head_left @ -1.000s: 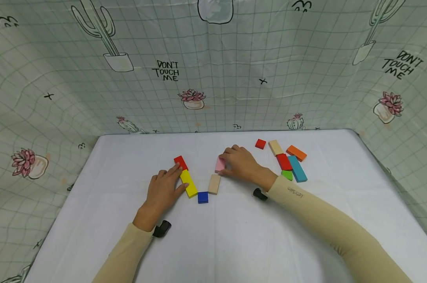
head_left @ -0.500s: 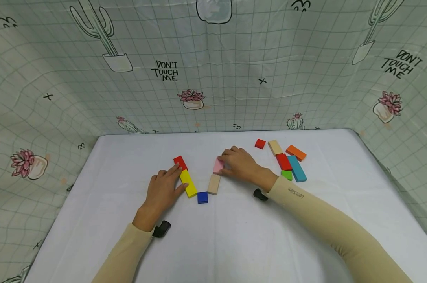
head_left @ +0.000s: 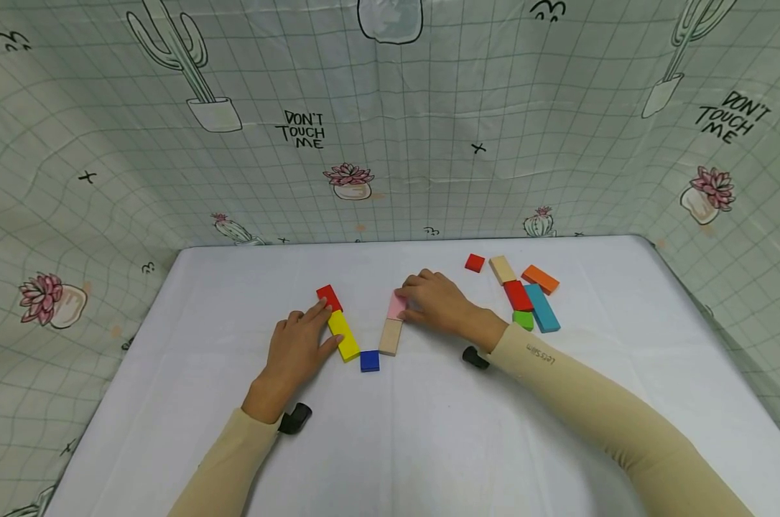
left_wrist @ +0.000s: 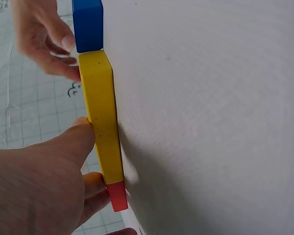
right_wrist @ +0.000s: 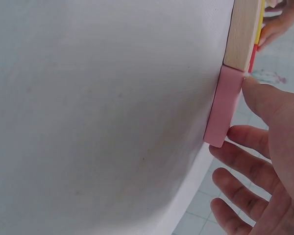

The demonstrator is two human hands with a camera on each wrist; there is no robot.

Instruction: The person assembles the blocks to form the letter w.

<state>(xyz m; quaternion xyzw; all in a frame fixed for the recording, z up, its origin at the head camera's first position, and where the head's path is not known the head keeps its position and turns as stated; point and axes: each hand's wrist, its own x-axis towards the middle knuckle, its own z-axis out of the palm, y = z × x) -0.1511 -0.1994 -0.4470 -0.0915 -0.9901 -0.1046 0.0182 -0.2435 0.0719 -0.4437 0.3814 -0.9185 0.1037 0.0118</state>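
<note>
My right hand (head_left: 438, 301) pinches a pink wooden block (right_wrist: 224, 105) between thumb and fingertips. The pink block's near end meets a natural-wood block (head_left: 391, 337), and a blue block (head_left: 370, 361) sits at that one's lower end. From the blue block a yellow block (head_left: 344, 336) slants up to the left, with a red block (head_left: 328, 296) at its far end; together the blocks form a V. My left hand (head_left: 293, 352) rests beside the left arm of it, thumb touching the yellow block and fingertips at the yellow-red joint.
To the right lie more blocks: a small red one (head_left: 475, 263), a natural-wood one (head_left: 503, 270), an orange one (head_left: 541, 279), another red one (head_left: 518, 296), a teal one (head_left: 542, 309) and a green one (head_left: 523, 319). A patterned cloth (head_left: 390, 143) hangs behind the white table (head_left: 429, 445).
The pink block has shifted slightly left in my right hand and turned into line with the natural-wood block. My left hand has stayed in place.
</note>
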